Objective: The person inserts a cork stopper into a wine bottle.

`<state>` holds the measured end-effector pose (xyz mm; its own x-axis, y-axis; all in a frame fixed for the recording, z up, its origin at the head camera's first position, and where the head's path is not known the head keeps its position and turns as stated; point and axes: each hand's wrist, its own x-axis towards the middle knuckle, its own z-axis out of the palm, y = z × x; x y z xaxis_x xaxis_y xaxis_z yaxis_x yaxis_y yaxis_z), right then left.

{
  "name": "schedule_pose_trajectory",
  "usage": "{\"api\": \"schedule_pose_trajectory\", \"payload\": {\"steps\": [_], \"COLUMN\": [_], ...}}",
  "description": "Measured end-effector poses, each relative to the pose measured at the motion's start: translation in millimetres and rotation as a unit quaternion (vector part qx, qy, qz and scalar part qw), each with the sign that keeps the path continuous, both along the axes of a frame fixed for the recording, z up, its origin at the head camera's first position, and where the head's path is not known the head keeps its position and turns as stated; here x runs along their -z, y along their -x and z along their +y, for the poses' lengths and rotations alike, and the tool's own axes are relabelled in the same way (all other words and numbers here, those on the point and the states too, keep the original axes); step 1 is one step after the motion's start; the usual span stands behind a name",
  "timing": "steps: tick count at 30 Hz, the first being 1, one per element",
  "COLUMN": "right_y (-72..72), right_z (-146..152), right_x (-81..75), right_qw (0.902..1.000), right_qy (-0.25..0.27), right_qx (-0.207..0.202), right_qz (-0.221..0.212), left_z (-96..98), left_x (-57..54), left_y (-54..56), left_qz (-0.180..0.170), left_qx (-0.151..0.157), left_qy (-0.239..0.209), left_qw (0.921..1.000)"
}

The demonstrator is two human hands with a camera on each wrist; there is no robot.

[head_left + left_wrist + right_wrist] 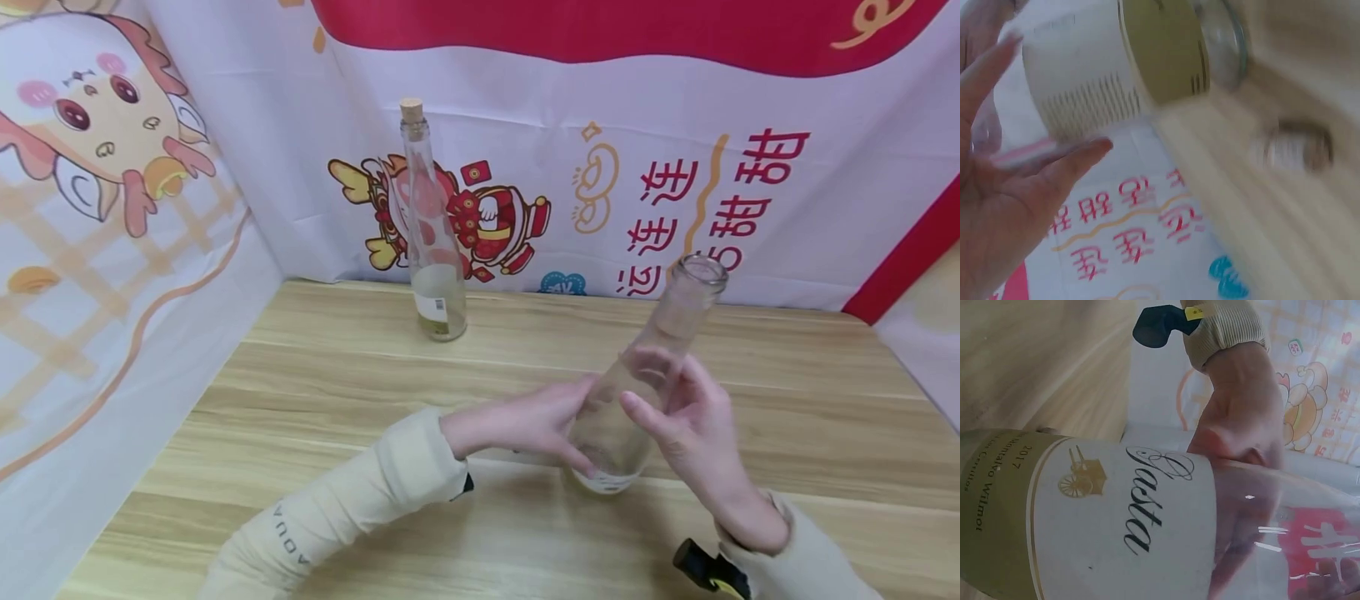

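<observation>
A clear glass wine bottle (621,429) leans in both hands, its uncorked mouth up to the right and its base low over the table. My left hand (540,417) holds the lower body from the left, thumb near the base. Higher up, my right hand (701,437) grips it from the right, with fingers partly hidden behind the glass. A white and olive-gold label (1122,519) reading "Gasta" faces the right wrist camera. On the table in the left wrist view lies a short, blurred cork-like cylinder (1291,150).
A second clear bottle (435,250), with a cork (411,111) in its mouth, stands upright at the back of the wooden table (337,358). Printed cloth (510,92) hangs behind the table, and more covers the left side.
</observation>
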<state>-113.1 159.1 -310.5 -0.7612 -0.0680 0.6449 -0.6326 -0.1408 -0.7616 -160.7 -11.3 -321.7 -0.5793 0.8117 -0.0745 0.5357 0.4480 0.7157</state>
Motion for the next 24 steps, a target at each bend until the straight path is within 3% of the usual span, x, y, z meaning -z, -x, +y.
{"api": "schedule_pose_trajectory", "payload": {"steps": [2, 4, 9, 14, 18, 24], "right_y": [-0.5, -0.8, -0.2, -0.3, -0.8, -0.7], "right_z": [0, 0, -1, -1, 0, 0], "right_x": [-1.3, -2.3, -3.6, -2.7, -3.0, -3.2], "right_qw": [0.9998, 0.9995, 0.9991, 0.9990, 0.9990, 0.9989], "right_qy": [-0.021, -0.032, -0.041, -0.043, -0.044, -0.047], "right_qx": [0.002, -0.005, -0.014, -0.010, -0.004, 0.000], "right_qz": [0.000, 0.000, 0.003, 0.003, -0.001, 0.001], "left_z": [-1.8, -3.0, -6.0, -8.0, -8.2, -9.3], "left_x": [0.7, 3.0, 15.2, 28.1, 36.9, 46.3], "left_y": [2.6, 5.0, 9.3, 10.8, 10.9, 10.0], "left_qz": [0.025, 0.053, 0.079, 0.058, 0.079, 0.137], "left_qx": [0.001, -0.017, -0.086, -0.129, -0.134, -0.113], "left_qy": [0.039, 0.094, 0.198, 0.210, 0.216, 0.223], "left_qw": [0.9989, 0.9941, 0.9731, 0.9676, 0.9639, 0.9586]}}
